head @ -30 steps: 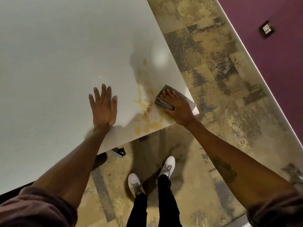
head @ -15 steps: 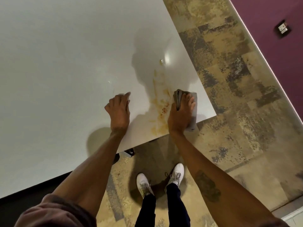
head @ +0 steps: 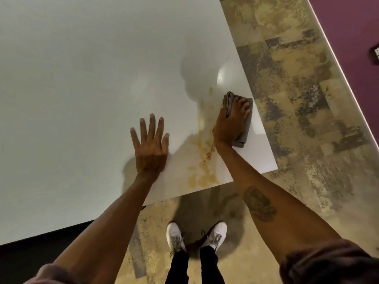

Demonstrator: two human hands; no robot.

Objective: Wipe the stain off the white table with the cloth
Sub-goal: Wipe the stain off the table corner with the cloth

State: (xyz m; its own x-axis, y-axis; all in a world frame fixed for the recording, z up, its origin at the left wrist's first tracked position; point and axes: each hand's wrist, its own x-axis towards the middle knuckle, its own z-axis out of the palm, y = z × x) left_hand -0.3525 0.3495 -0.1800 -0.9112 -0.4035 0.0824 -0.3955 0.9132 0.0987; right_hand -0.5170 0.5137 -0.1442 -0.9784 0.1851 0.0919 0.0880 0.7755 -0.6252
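Note:
A white table (head: 82, 78) fills the left and middle of the head view. Near its front right corner lies an orange-brown stain (head: 202, 160), smeared from the front edge up toward the middle. My right hand (head: 230, 121) presses down on a folded grey cloth (head: 245, 124) just right of the stain, fingers spread over the cloth. My left hand (head: 150, 146) lies flat on the table left of the stain, fingers apart, holding nothing.
The table's front edge and right corner (head: 274, 168) are close to my hands. Below them is patterned brown floor (head: 297, 119) with my white shoes (head: 196, 237). A purple wall (head: 352, 27) with an outlet runs at the far right.
My left hand has uncurled and now lies flat with fingers spread. My right hand has stayed on the cloth right of the stain, with the cloth shifting slightly under it.

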